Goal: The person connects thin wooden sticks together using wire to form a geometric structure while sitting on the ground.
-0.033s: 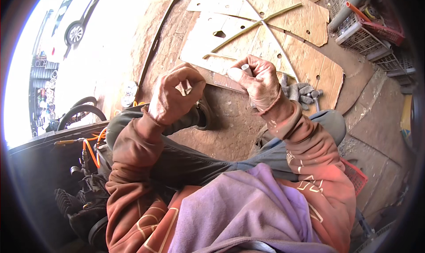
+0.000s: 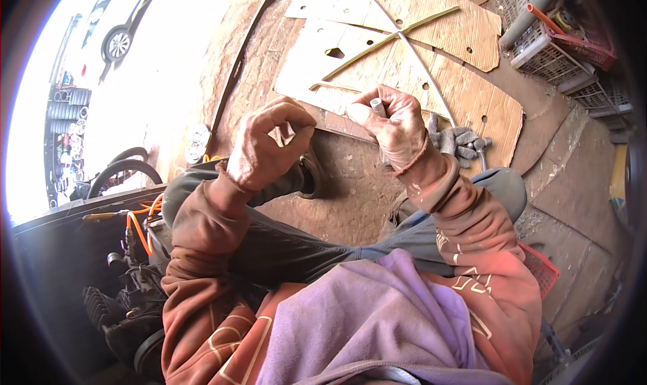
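My left hand [image 2: 268, 142] is raised in front of me, its fingers curled in with thumb and forefinger meeting. Something pale shows in the gap inside the curl, too unclear to name. To its right, my right hand [image 2: 394, 129] is closed around a light grey round rod [image 2: 378, 106]. The rod's blunt top end sticks up between thumb and fingers; most of its length is hidden by the hand. The two hands are apart, above the brown ground between my bent legs. Beyond them, thin metal strips [image 2: 399, 33] lie crossed on cardboard sheets [image 2: 472, 105].
Beside my right wrist lie grey gloves [image 2: 453, 141] and a small hammer [image 2: 482, 145]. Plastic crates [image 2: 552, 58] stand at the far right. At the left are a dark machine [image 2: 128, 311], an orange cord [image 2: 140, 231] and a black hose [image 2: 125, 172].
Both hands stay nearly in place. My left hand has shifted very slightly, and the rod's top end in my right hand has tilted a little.
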`<state>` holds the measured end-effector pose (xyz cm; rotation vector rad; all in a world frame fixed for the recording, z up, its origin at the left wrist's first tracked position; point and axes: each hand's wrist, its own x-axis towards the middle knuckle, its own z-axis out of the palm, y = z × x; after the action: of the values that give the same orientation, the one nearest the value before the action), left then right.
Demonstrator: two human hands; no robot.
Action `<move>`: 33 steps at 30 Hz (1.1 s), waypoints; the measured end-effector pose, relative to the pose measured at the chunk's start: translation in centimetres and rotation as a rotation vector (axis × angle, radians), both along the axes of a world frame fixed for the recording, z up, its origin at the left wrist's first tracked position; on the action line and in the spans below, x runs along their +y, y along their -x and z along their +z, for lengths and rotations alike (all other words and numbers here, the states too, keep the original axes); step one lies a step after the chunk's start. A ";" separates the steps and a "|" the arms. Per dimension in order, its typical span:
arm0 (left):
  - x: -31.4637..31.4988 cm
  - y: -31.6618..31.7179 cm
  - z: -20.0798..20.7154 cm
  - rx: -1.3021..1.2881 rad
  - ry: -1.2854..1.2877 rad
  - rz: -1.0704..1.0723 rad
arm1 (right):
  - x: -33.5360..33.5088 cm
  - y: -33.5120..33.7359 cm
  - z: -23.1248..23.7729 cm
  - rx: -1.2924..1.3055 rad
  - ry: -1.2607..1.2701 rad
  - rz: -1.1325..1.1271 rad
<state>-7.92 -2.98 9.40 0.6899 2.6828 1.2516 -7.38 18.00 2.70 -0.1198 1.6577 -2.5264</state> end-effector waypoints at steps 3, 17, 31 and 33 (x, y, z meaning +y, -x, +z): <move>0.2 -0.2 0.2 -0.099 -0.031 0.023 | -0.3 -0.1 0.0 -0.007 0.001 -0.042; -0.1 -0.9 -0.4 -0.593 -0.340 0.023 | -0.9 -0.3 -0.7 0.025 0.087 -0.090; 0.3 -1.2 -1.3 -0.631 -0.282 0.020 | -1.7 -1.6 -0.7 0.077 -0.125 0.066; 0.2 -1.1 -1.4 -0.647 -0.256 -0.008 | -1.8 -1.6 -0.7 0.087 -0.105 0.063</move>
<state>-6.84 -2.83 8.03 0.2458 2.0171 1.5098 -5.75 16.20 2.03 -0.2712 1.7847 -2.4155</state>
